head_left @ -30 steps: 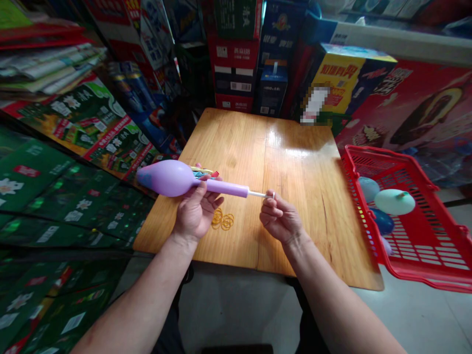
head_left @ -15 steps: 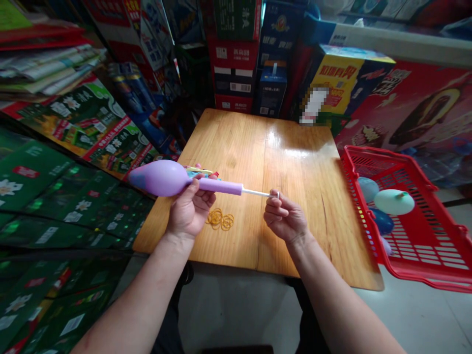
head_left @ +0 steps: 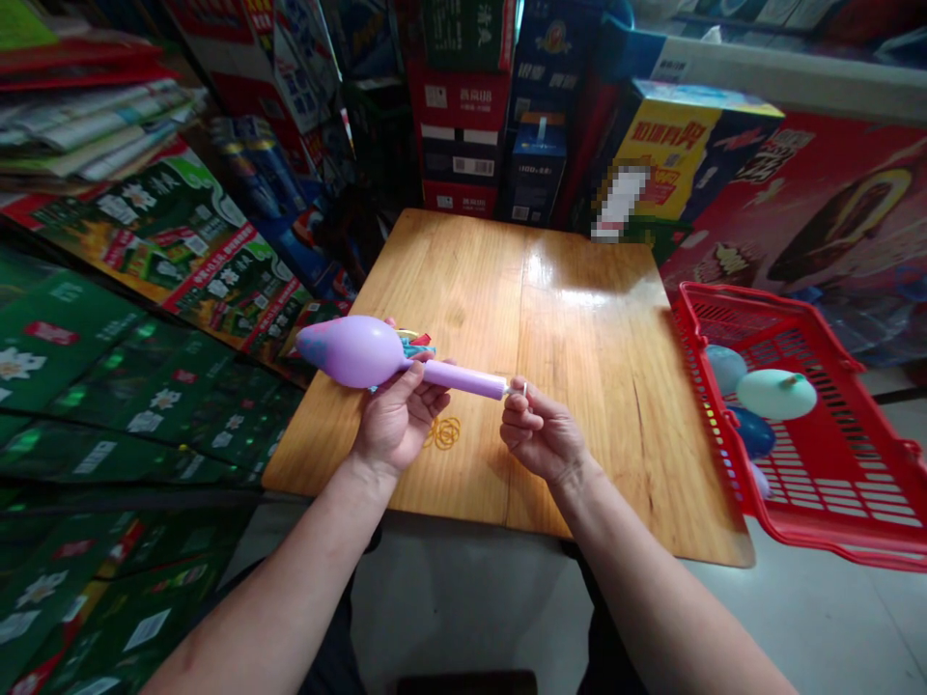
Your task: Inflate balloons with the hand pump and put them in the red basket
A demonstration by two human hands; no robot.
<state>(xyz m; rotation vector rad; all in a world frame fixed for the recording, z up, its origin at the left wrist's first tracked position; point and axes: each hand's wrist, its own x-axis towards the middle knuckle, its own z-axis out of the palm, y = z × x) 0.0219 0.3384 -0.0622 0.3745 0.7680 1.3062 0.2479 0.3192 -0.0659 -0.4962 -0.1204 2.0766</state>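
A partly inflated purple balloon [head_left: 354,351] sits on the nozzle end of a purple balloon pump [head_left: 467,379]. My left hand [head_left: 398,415] is closed around the join, pinching the balloon's neck against the pump. At the other end my right hand [head_left: 543,425] grips the white pump handle [head_left: 522,388], whose rod is almost fully inside the tube. Below the pump, several yellow rubber bands [head_left: 443,433] lie on the wooden table [head_left: 579,338], partly covered by my left hand. Several flat colourful balloons [head_left: 418,345] lie behind the purple one, mostly hidden.
A red basket [head_left: 861,434] stands right of the table, holding several balloons, among them a pale green one [head_left: 776,394] and a dark blue one [head_left: 753,431]. Green cartons [head_left: 87,357] are stacked on the left. More boxes [head_left: 463,145] line the table's far edge.
The rod has slid into the pump tube as my hands came closer together. My left hand moved right with the balloon and pump; the right hand shifted slightly left. The balloon keeps about the same size.
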